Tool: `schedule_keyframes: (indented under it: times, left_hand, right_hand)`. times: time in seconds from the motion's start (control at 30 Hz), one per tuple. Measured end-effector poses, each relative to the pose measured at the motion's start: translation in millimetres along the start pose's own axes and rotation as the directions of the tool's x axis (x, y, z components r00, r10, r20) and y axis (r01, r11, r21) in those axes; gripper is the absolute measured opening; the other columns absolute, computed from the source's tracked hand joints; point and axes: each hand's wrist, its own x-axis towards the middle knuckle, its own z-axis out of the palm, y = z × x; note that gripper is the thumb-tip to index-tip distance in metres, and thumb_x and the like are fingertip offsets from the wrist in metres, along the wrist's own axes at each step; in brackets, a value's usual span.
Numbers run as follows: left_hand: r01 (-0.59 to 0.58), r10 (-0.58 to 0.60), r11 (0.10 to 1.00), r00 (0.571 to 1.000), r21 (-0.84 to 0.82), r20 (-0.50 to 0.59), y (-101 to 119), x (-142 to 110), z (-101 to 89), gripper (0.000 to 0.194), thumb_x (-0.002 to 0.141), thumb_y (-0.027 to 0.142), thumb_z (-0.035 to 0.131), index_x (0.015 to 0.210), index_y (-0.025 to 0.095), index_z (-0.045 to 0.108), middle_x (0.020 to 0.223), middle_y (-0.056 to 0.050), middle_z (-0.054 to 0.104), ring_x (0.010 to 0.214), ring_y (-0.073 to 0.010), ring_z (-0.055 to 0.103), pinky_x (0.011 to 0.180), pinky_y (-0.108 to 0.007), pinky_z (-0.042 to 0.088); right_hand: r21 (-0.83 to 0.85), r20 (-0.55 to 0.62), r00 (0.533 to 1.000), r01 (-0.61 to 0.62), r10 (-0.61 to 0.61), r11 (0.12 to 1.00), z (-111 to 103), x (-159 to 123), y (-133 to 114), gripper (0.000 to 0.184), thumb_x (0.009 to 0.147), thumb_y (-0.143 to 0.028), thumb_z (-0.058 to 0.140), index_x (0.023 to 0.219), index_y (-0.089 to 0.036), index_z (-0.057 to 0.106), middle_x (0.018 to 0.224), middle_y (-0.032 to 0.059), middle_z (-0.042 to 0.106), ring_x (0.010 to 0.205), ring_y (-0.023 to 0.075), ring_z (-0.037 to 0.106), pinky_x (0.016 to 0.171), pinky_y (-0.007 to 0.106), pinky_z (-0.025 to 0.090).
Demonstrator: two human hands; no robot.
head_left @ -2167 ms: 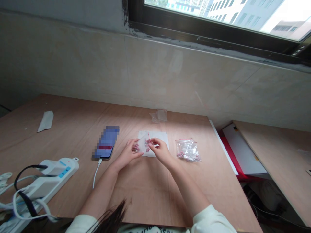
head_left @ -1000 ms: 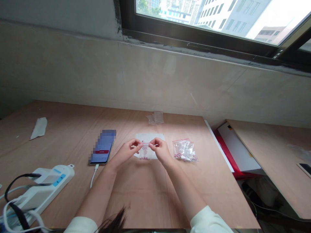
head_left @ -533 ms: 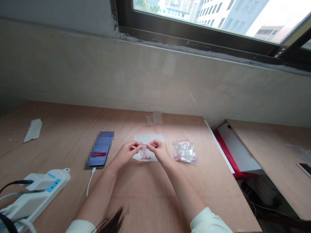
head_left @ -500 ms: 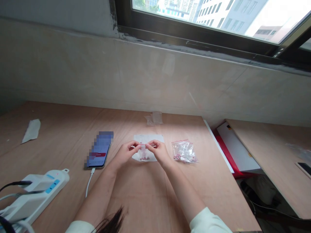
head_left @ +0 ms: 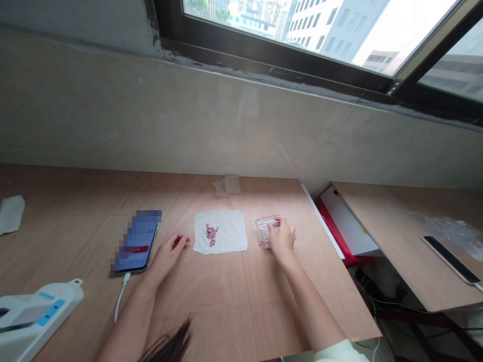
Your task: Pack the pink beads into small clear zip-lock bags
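Note:
A small heap of pink beads (head_left: 212, 235) lies on a white cloth sheet (head_left: 230, 232), with a little metal piece (head_left: 208, 231) at its top. My right hand (head_left: 282, 241) grips a clear zip bag with a red seal (head_left: 263, 232), which holds more pink beads and is partly hidden by my fingers. My left hand (head_left: 168, 254) rests on the wooden table (head_left: 234, 301) holding nothing, its fingers loosely apart, between the sheet and a phone.
A pixelated phone (head_left: 136, 242) with a white cable lies left of my left hand. A white power strip (head_left: 41, 314) sits front left. Clear plastic scraps (head_left: 227, 185) lie by the wall. Past the table's right edge are a red-and-white folder (head_left: 341, 226) and a lower board with a dark phone (head_left: 449, 259).
My hands have parted from their pinch over the sheet. My right hand has moved right onto the zip bag, my left has dropped to the table, and the beads now lie heaped on the sheet.

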Motion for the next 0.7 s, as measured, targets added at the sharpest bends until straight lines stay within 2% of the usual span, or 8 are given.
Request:
schedule_keyframes:
  times: [0.07,0.17,0.23,0.33,0.4,0.47,0.57,0.7]
  left_hand:
    - [-0.006,0.007,1.0,0.999,0.026,-0.046,-15,-2,3.7,0.038,0.068,0.053,0.043,0.071,0.017,0.055,0.073,-0.003,0.063,0.072,-0.0184,0.057,0.066,-0.026,0.043]
    - [-0.032,0.035,0.995,0.999,0.099,-0.034,-23,-8,9.0,0.034,0.072,0.049,0.039,0.073,0.018,0.053,0.074,-0.003,0.062,0.068,-0.0177,0.056,0.062,-0.026,0.043]
    - [-0.047,0.052,0.989,0.998,0.139,-0.033,-23,-11,11.0,0.031,0.074,0.046,0.037,0.073,0.019,0.052,0.072,-0.002,0.06,0.065,-0.017,0.054,0.06,-0.025,0.042]
    - [-0.063,0.072,0.983,0.996,0.17,-0.046,-23,-14,11.9,0.029,0.076,0.043,0.036,0.073,0.019,0.051,0.069,-0.002,0.058,0.062,-0.0163,0.052,0.059,-0.025,0.041]
    - [-0.074,0.084,0.981,0.995,0.176,-0.048,-24,-15,12.0,0.028,0.077,0.042,0.035,0.073,0.019,0.051,0.068,-0.001,0.057,0.061,-0.0158,0.052,0.058,-0.024,0.041]
    - [-0.085,0.095,0.98,0.994,0.177,-0.048,-26,-15,12.1,0.027,0.078,0.041,0.035,0.072,0.019,0.051,0.067,-0.001,0.057,0.061,-0.0154,0.052,0.057,-0.024,0.041]
    - [-0.097,0.11,0.98,0.992,0.173,-0.068,-28,-16,12.6,0.027,0.079,0.039,0.035,0.071,0.019,0.052,0.066,-0.001,0.057,0.061,-0.0153,0.052,0.057,-0.023,0.041]
    - [-0.094,0.109,0.982,0.99,0.162,-0.085,-26,-16,13.4,0.027,0.078,0.038,0.037,0.069,0.019,0.053,0.064,-0.001,0.056,0.06,-0.0149,0.051,0.056,-0.023,0.041]
  right_hand:
    - [-0.227,-0.127,0.992,-0.012,-0.017,0.974,0,4,-1,0.032,0.069,-0.024,0.05,0.098,-0.009,0.05,0.096,0.0171,0.049,0.092,0.0306,0.039,0.077,0.044,0.03]
    - [-0.293,-0.174,0.974,0.089,-0.145,0.952,10,9,-20,0.038,0.073,-0.024,0.046,0.107,-0.008,0.045,0.104,0.0174,0.046,0.095,0.0298,0.037,0.079,0.042,0.029]
    - [-0.261,-0.111,0.955,0.24,-0.276,0.935,26,16,-40,0.035,0.074,-0.02,0.043,0.108,-0.01,0.045,0.106,0.0147,0.047,0.097,0.0273,0.036,0.082,0.039,0.029]
    - [-0.214,0.082,0.889,0.457,-0.451,0.863,61,36,-69,0.041,0.072,-0.012,0.043,0.112,-0.011,0.042,0.113,0.0127,0.046,0.103,0.024,0.035,0.085,0.034,0.028]
    - [-0.254,0.216,0.862,0.502,-0.458,0.827,86,52,-82,0.045,0.07,-0.008,0.043,0.115,-0.01,0.041,0.116,0.0136,0.046,0.105,0.0233,0.036,0.083,0.032,0.029]
    - [-0.31,0.317,0.857,0.498,-0.406,0.81,106,66,-89,0.04,0.071,-0.004,0.039,0.11,-0.009,0.046,0.105,0.0152,0.054,0.098,0.0225,0.044,0.077,0.031,0.031]
    - [-0.328,0.334,0.865,0.478,-0.373,0.815,122,81,-90,0.03,0.074,-0.002,0.033,0.09,-0.008,0.057,0.083,0.0161,0.061,0.08,0.0221,0.052,0.067,0.03,0.032]
    - [-0.301,0.309,0.865,0.484,-0.396,0.822,124,87,-78,0.027,0.073,-0.003,0.034,0.07,-0.012,0.06,0.077,0.0145,0.061,0.074,0.0209,0.052,0.063,0.028,0.031]
